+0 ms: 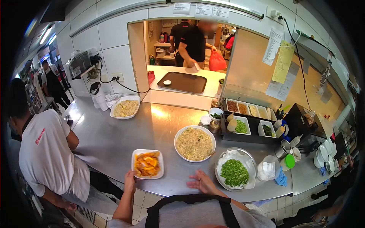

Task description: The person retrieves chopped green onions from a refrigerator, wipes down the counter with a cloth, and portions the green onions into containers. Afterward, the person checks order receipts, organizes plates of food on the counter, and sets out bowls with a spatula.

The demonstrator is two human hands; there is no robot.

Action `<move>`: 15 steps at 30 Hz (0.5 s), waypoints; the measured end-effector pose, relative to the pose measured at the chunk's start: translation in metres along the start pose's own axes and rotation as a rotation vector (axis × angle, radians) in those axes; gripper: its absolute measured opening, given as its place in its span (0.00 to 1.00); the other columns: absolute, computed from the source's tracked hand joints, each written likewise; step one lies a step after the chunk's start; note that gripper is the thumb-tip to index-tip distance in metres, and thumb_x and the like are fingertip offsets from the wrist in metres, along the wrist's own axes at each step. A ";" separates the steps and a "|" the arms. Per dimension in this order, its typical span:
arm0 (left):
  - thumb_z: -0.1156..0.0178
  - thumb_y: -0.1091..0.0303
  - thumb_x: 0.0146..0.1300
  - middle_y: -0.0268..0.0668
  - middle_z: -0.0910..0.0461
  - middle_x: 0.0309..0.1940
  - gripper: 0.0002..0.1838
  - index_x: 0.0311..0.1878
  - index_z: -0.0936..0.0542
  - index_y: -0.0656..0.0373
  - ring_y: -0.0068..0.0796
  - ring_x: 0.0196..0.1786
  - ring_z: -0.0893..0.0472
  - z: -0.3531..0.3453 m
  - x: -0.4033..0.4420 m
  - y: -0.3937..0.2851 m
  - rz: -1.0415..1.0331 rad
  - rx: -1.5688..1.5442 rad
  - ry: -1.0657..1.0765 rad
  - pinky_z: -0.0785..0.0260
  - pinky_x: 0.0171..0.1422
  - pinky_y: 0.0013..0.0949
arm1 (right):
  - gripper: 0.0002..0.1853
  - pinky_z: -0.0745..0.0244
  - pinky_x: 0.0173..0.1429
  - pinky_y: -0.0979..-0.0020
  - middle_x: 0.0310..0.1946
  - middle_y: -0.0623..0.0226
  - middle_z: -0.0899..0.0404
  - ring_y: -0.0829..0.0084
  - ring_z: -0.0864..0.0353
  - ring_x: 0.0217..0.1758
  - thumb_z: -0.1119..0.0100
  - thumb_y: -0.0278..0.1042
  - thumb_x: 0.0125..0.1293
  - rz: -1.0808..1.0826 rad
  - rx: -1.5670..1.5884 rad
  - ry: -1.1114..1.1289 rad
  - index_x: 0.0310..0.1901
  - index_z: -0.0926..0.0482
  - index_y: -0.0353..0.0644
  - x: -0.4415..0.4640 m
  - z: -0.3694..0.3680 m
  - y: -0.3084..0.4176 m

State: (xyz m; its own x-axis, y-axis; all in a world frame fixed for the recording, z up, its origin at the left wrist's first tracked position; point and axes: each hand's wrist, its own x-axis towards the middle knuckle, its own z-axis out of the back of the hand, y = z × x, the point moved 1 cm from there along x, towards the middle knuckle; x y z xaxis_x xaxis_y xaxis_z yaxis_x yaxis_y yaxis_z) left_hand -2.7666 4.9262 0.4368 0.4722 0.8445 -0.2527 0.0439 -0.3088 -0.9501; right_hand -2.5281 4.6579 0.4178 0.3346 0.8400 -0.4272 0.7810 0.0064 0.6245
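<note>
My left hand is at the near left corner of a square white plate, its fingers closed on the rim. Orange, saucy food with orange slices lies on that plate. Over the counter's front edge, my right hand is open, fingers spread, holding nothing. Just beyond it stands a round white bowl of fried rice. Right of that hand is a metal bowl lined with paper, with chopped green onions in it.
A second dish of fried rice sits near the back wall. Condiment containers and squeeze bottles line the right side. A brown tray lies in the pass-through window, a person behind it. A co-worker stands close on the left.
</note>
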 end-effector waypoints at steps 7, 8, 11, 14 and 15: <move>0.52 0.67 0.58 0.41 0.22 0.34 0.14 0.44 0.28 0.66 0.32 0.30 0.19 0.041 0.036 0.005 -0.015 -0.253 -0.177 0.21 0.31 0.30 | 0.22 0.20 0.31 0.62 0.44 0.55 0.30 0.56 0.18 0.34 0.51 0.42 0.67 0.304 -0.088 -0.298 0.56 0.47 0.49 0.053 -0.022 0.013; 0.52 0.66 0.59 0.41 0.22 0.35 0.14 0.44 0.28 0.66 0.32 0.31 0.19 0.042 0.041 0.005 -0.006 -0.273 -0.185 0.21 0.31 0.30 | 0.21 0.20 0.31 0.61 0.44 0.54 0.30 0.56 0.18 0.33 0.53 0.42 0.67 0.288 -0.109 -0.325 0.56 0.47 0.49 0.054 -0.024 0.016; 0.52 0.66 0.60 0.42 0.22 0.35 0.15 0.46 0.29 0.66 0.33 0.32 0.19 0.045 0.061 0.008 0.012 -0.289 -0.145 0.21 0.33 0.30 | 0.20 0.20 0.28 0.61 0.43 0.54 0.29 0.56 0.18 0.32 0.54 0.42 0.67 0.261 -0.100 -0.383 0.56 0.46 0.48 0.061 -0.025 0.028; 0.52 0.65 0.61 0.43 0.22 0.36 0.15 0.46 0.29 0.65 0.33 0.33 0.19 0.037 0.075 0.002 0.028 -0.304 -0.100 0.20 0.34 0.31 | 0.20 0.20 0.26 0.61 0.43 0.53 0.29 0.56 0.18 0.31 0.54 0.41 0.65 0.273 -0.139 -0.456 0.55 0.45 0.46 0.083 -0.025 0.038; 0.52 0.65 0.62 0.43 0.22 0.36 0.15 0.46 0.29 0.65 0.33 0.33 0.19 0.033 0.079 -0.001 0.034 -0.314 -0.088 0.20 0.35 0.31 | 0.20 0.20 0.26 0.62 0.42 0.53 0.29 0.55 0.18 0.31 0.55 0.40 0.65 0.284 -0.168 -0.486 0.55 0.45 0.45 0.090 -0.023 0.042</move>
State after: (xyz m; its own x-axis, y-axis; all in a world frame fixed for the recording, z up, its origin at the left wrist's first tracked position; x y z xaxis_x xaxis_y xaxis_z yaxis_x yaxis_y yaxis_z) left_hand -2.7581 5.0075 0.4118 0.4009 0.8618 -0.3109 0.3053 -0.4456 -0.8415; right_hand -2.4768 4.7466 0.4206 0.7528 0.4761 -0.4546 0.5449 -0.0632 0.8361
